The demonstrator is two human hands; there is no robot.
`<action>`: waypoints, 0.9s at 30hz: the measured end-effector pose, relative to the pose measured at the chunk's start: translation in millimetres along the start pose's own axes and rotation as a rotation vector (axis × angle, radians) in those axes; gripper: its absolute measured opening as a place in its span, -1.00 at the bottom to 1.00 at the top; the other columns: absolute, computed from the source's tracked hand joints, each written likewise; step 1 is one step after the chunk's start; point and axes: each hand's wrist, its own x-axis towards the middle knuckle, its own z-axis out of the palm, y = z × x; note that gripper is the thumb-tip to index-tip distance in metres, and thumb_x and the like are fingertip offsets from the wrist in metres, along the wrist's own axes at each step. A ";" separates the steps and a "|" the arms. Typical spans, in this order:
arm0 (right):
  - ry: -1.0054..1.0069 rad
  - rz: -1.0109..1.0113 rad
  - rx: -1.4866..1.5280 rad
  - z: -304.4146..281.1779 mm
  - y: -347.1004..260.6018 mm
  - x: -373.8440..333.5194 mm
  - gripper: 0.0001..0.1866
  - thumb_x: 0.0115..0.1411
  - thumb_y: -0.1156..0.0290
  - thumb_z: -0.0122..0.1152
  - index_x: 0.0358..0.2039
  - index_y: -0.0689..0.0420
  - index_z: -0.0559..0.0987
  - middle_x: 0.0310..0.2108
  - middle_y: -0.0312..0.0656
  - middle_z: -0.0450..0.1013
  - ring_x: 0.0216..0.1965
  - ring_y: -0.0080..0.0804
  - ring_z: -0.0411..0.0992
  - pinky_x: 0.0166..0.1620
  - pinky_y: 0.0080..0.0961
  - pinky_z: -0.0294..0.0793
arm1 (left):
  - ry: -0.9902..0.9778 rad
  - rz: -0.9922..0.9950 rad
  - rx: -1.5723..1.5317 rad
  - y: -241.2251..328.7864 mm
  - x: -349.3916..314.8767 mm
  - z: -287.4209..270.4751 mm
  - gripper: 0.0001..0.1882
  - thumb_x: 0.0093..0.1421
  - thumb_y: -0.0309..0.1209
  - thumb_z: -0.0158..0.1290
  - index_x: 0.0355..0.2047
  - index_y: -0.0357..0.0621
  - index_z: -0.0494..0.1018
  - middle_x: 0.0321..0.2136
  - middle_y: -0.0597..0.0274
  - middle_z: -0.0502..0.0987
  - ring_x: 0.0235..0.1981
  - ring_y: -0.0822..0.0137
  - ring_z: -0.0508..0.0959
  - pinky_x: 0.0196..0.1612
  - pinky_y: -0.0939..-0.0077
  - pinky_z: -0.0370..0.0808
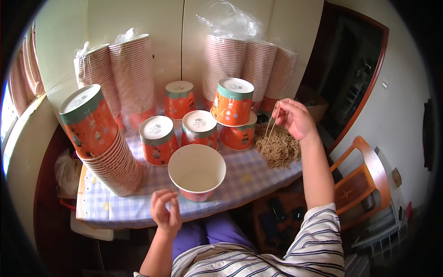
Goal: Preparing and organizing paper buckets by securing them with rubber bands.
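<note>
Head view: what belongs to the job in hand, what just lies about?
Job: tan strand in the right hand; strand pile; upright bucket near the left hand; likely the overturned buckets.

Apparently lying about: wooden chair; plastic bag at left.

Remotely, I see a checked-cloth desk (pixel 265 181): wrapped paper-tub stacks (pixel 224 62) along its back edge, another stack (pixel 115 167) near the left edge, upturned tubs (pixel 159 147) mid-desk, an open tub (pixel 197 171) by the front edge, twine (pixel 279 150) near the right edge.
</note>
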 end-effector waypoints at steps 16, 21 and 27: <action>-0.152 0.014 0.367 69.6 62.8 -88.2 -0.82 0.26 0.37 -0.03 -0.34 0.20 0.47 -0.50 -0.07 0.52 -0.52 -0.45 0.49 -0.43 -0.61 0.51 | -0.665 -1.155 -1.438 18.9 -44.6 73.8 -0.59 0.34 -0.28 -0.15 0.10 -0.29 0.26 -0.11 0.14 0.50 -0.21 0.40 0.52 -0.08 0.50 0.44; -0.106 0.000 0.373 67.0 68.5 -86.9 -0.83 0.26 0.39 -0.03 -0.35 0.21 0.47 -0.50 -0.06 0.52 -0.52 -0.42 0.49 -0.40 -0.58 0.51 | -0.712 -1.193 -1.313 26.0 -47.0 83.9 -0.66 0.29 -0.32 -0.02 0.01 -0.24 0.38 -0.22 0.23 0.55 -0.29 0.50 0.52 -0.15 0.59 0.46; -0.101 0.006 0.396 66.3 71.5 -84.9 -0.83 0.25 0.39 -0.03 -0.35 0.22 0.48 -0.49 -0.05 0.52 -0.53 -0.41 0.49 -0.39 -0.57 0.50 | -0.629 -1.142 -1.107 23.6 -46.2 95.6 -0.71 0.25 -0.32 0.06 -0.09 -0.22 0.47 -0.31 0.28 0.57 -0.42 0.59 0.47 -0.30 0.71 0.42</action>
